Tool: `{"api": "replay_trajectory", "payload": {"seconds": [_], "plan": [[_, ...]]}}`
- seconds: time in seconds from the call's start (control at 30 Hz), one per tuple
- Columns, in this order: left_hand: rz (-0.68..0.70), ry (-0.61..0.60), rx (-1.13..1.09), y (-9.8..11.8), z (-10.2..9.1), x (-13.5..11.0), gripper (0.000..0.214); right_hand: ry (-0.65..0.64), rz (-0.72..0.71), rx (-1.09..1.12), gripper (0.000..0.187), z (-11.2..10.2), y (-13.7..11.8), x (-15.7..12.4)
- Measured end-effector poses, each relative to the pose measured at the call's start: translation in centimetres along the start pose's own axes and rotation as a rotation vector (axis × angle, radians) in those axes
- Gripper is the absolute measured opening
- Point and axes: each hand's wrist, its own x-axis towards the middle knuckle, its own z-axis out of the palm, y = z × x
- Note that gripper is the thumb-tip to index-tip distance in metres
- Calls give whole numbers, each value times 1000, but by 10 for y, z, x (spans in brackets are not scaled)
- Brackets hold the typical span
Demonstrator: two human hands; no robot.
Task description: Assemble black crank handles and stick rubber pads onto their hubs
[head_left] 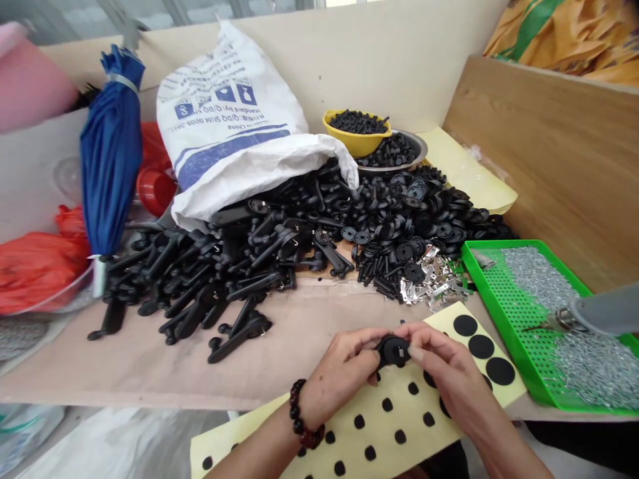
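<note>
Head view: left grip (343,370) and right grip (446,366) pinch a round, matte black part (393,351) above yellow paper (387,460)

1 bracelet (296,411) of round, shiny black and dark-red beads around the left wrist (317,403)

Stock Behind and Beside the Grip

The left hand (344,366) and right hand (449,372) meet at a small part (395,350), with a sticker sheet (379,429) beneath, at the near edge of the table (150,372). Behind and left of the grip lies a heap of handles (239,259); a sack (239,113) leans behind, its mouth over the heap. An umbrella (112,153) stands left of the sack. Behind the grip, slightly right, lie clips (439,283), then discs (399,223); farther back, a bowl (349,143) overlaps a basin (423,148). Right of the grip, a tray (504,299) holds fasteners (539,273), a driver (606,313) above them.
</note>
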Motion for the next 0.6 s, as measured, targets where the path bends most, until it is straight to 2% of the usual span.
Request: {"api": "replay_trajectory", "payload": {"seconds": [0.23,0.6], "plan": [[-13,32,82,6,0,-3,34,5,-34,-67,20,-2,1,1],[42,47,49,-6,3,0,35,-9,-98,-178,19,-4,-3,0]]}}
